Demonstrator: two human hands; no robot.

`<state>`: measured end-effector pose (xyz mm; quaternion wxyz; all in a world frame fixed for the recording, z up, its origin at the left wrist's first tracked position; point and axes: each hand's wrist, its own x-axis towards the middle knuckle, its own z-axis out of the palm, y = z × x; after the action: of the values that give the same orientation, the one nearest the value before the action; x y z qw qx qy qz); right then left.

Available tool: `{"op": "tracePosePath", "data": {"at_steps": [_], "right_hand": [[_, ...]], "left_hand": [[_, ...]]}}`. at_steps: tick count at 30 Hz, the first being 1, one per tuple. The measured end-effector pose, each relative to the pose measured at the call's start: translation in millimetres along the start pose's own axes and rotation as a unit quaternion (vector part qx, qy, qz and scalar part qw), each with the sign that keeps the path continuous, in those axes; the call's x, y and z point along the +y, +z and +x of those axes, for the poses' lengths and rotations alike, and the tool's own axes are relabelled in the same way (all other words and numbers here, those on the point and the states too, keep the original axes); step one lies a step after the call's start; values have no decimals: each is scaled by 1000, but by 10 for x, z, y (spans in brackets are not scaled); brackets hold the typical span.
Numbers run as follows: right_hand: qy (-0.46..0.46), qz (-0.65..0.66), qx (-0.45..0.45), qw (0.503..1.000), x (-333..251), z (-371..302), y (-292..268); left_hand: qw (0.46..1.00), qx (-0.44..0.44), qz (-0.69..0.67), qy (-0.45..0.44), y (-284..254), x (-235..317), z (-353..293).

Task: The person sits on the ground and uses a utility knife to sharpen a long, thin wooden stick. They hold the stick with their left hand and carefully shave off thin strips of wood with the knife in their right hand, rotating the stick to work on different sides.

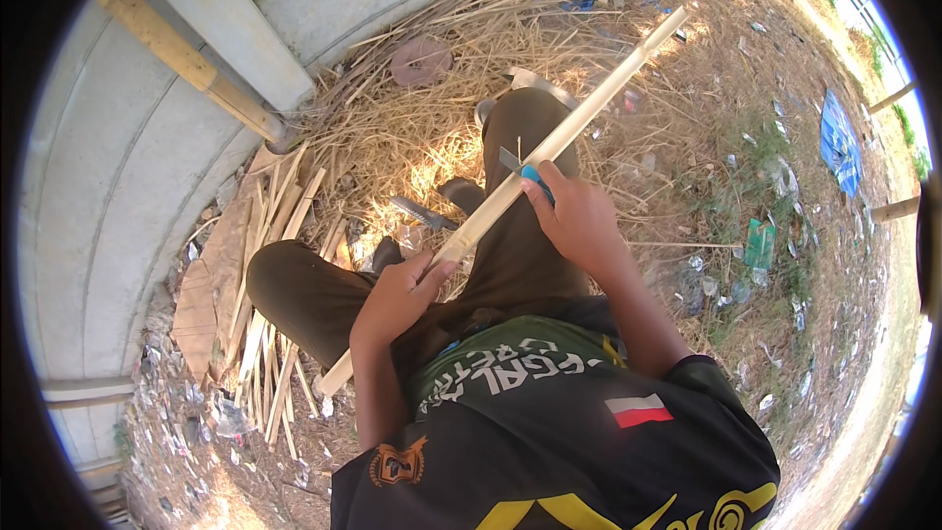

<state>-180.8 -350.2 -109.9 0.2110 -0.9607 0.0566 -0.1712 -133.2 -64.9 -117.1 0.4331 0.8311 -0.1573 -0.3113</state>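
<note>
Black shirt [589, 451], long bamboo strip [494, 211]

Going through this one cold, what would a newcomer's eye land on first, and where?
Probably the long pale strip slanting across the lap, its lower part in the left hand, with a blue-handled knife in the right hand set against it near the middle. Next, the straw-coloured shavings heaped beyond the knees, and the bright blue sheet on the ground at far right.
</note>
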Motion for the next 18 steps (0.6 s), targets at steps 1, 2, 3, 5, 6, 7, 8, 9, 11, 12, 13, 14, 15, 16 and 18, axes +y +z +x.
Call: {"op": "tracePosePath", "data": {"at_steps": [1,2,3,5,6,7,8,9,11,12,13,14,15,16,18], "right_hand": [[10,-2,-5,1000,-6,4,-8],[20,-3,-11,1000,-16,4,-12],[30,-4,-17,999,-19,6,-13],[82,51,-20,995,42,41,-38],[108,78,-22,991,80,62,-55],[107,93,-25,990,99,71,-83],[104,109,-30,988,101,68,-101],[101,125,-35,986,106,61,-104],[92,127,-33,987,131,64,-84],[86,128,-31,988,127,60,-78],[98,125,-44,986,106,49,-89],[107,123,-53,985,81,69,-122],[118,120,-62,984,63,81,-138],[103,114,-50,987,48,74,-112],[73,93,-25,993,46,54,-91]], "left_hand": [[1000,-5,-4,-17,-16,-43,-62],[1000,-5,-8,-23,-33,-50,-141],[1000,-5,-12,-29,-58,-32,-236],[998,-10,-27,-50,-122,-152,-448],[997,-13,-37,-65,-207,-300,-581],[995,-17,-48,-80,-249,-410,-686],[994,-11,-50,-92,-249,-427,-798],[993,-5,-52,-104,-260,-423,-914],[992,3,-49,-116,-277,-410,-1025],[992,4,-44,-117,-284,-403,-1044],[992,5,-39,-117,-284,-402,-1063],[993,13,-30,-115,-278,-402,-1060],[993,20,-22,-112,-258,-408,-1049],[994,28,-13,-110,-243,-402,-1039],[996,27,-4,-91,-209,-333,-959]]}}
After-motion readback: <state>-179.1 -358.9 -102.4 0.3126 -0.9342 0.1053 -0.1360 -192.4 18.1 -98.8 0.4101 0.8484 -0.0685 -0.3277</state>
